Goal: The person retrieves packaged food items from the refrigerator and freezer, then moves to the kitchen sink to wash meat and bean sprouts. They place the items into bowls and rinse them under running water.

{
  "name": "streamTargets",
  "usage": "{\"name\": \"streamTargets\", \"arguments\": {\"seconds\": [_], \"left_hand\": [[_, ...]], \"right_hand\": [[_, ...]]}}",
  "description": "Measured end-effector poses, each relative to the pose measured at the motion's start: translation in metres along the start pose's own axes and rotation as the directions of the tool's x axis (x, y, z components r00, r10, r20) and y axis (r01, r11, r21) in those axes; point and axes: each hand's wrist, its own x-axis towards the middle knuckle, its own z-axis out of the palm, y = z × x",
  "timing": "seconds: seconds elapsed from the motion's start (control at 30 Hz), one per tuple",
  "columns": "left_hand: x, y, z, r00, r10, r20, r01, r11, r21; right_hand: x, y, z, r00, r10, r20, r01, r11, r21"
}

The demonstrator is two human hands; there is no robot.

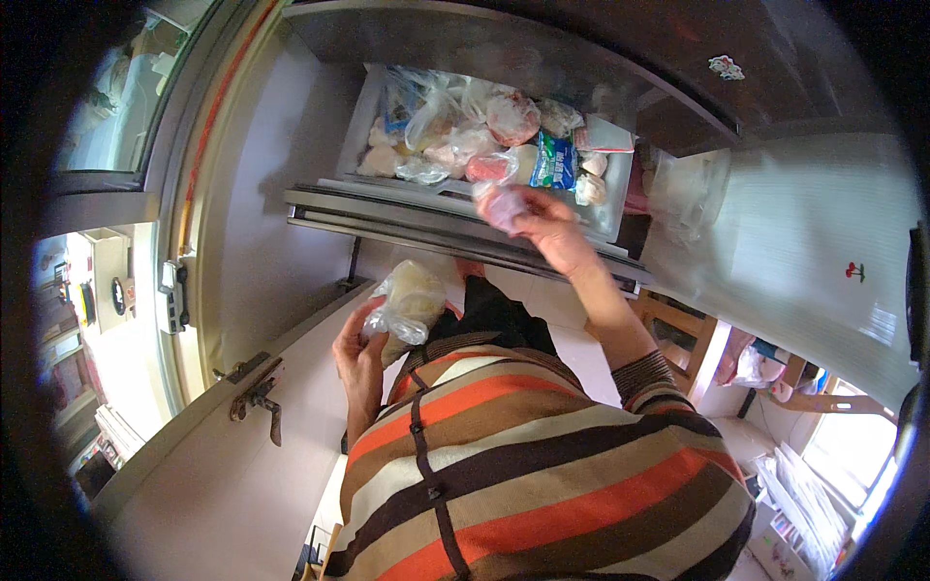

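Note:
My left hand (361,339) grips a clear plastic bag of pale food (413,294) in front of my waist, outside the pulled-out freezer drawer (617,196). My right hand (546,224) is shut on a small pinkish bagged piece of food (500,206) above the drawer's front edge. Inside the drawer lie several bagged foods: a round lump of reddish meat (513,118), a red piece in clear wrap (488,169), a blue printed packet (554,161) and pale lumps (379,160) at the left. What exactly the held bags contain is hard to tell.
A dark refrigerator drawer front (450,225) crosses before me. On the left stands a white door with a metal handle (272,414), beside a window frame (102,207). The open refrigerator door (792,232) is at the right, with wooden furniture (672,330) below it.

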Motion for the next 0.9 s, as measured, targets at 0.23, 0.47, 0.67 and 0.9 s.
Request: {"name": "streamTargets", "arguments": {"seconds": [0.23, 0.47, 0.67, 0.9], "left_hand": [[0.009, -0.005, 0.004, 0.994, -0.019, 0.105, 0.040, 0.979, -0.202], [0.013, -0.010, -0.003, 0.995, -0.091, -0.028, 0.077, 0.945, -0.317], [0.008, -0.013, -0.018, 0.981, -0.099, -0.168, 0.039, 0.944, -0.329], [0.002, -0.013, -0.026, 0.949, -0.046, -0.312, -0.063, 0.941, -0.332]], "right_hand": [[-0.011, 0.054, 0.106, 0.961, 0.024, 0.277, 0.071, 0.942, -0.329], [-0.030, 0.060, 0.130, 0.837, -0.192, 0.512, 0.473, 0.725, -0.501], [-0.026, 0.058, 0.074, 0.950, -0.293, 0.109, 0.269, 0.589, -0.762], [0.011, 0.036, 0.003, 0.846, -0.509, 0.156, 0.219, 0.064, -0.974]]}}
